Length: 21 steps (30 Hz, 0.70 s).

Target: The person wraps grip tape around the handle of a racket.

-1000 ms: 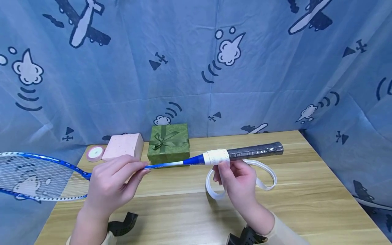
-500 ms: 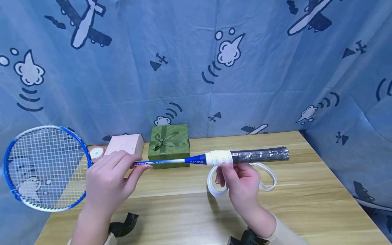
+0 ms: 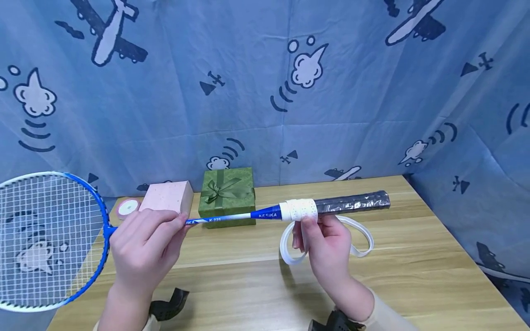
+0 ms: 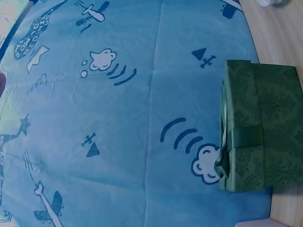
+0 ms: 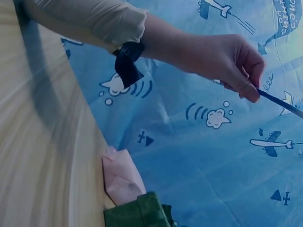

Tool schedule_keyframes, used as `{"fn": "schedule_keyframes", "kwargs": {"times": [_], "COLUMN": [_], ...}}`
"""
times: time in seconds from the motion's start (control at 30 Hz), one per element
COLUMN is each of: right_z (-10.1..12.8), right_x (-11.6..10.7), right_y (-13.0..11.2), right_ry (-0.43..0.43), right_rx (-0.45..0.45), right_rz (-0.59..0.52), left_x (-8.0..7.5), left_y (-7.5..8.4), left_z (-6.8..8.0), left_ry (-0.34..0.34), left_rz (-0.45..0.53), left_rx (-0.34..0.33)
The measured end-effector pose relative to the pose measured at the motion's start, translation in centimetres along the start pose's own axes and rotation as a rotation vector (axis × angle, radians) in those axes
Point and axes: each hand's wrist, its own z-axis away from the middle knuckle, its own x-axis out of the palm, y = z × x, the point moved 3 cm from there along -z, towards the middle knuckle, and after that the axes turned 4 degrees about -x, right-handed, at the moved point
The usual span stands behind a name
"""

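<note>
Head view: fingers of the left hand [image 3: 142,246] are pinching the thin blue shaft of the badminton racket [image 3: 232,218], thumb and fingertips closing on it close to the strung head [image 3: 45,239], which is hanging off the table's [image 3: 414,276] 9 o'clock edge. Fingers of the right hand [image 3: 325,243] are curling round the white grip tape [image 3: 299,209] at the top of the handle, thumb pressing the last turn flat; the loose tail of tape [image 3: 356,239] is looping down toward 3 o'clock, just above the wood. The black handle [image 3: 352,202], not yet covered, is pointing toward 3 o'clock, held clear of the table. Right wrist view: the left hand [image 5: 222,59] is showing the same pinch on the shaft [image 5: 279,101].

Behind the shaft, at 12 o'clock:
- a green gift box [image 3: 227,195] with a bow
- a pink box [image 3: 167,197] just beside it at 9 o'clock
- a ribbon spool [image 3: 128,207] further toward 9 o'clock

Handling note, as judgement: the winding is likely going best with the tail kept taut, each turn overlapping the last evenly, and the left pinch rolling the shaft while the right thumb is guarding against wrinkles.
</note>
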Motion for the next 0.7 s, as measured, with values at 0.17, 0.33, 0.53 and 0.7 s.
{"fn": "schedule_keyframes", "kwargs": {"times": [0.17, 0.33, 0.53, 0.7], "right_z": [-0.01, -0.04, -0.12, -0.22], "right_x": [0.11, 0.04, -0.27, -0.43], "right_y": [-0.01, 0.04, 0.14, -0.01], "right_ry": [-0.048, -0.064, -0.059, -0.073], "right_rx": [-0.074, -0.171, -0.27, -0.379], "right_rz": [0.033, 0.099, 0.153, 0.214], "left_x": [-0.09, -0.34, -0.61, -0.79], "left_y": [-0.02, -0.29, -0.14, 0.07], "left_z": [-0.34, -0.12, -0.27, -0.38], "left_ry": [0.005, -0.061, -0.098, -0.102], "left_rz": [0.041, 0.052, 0.05, 0.056], "left_rx": [0.021, 0.029, 0.048, 0.039]}}
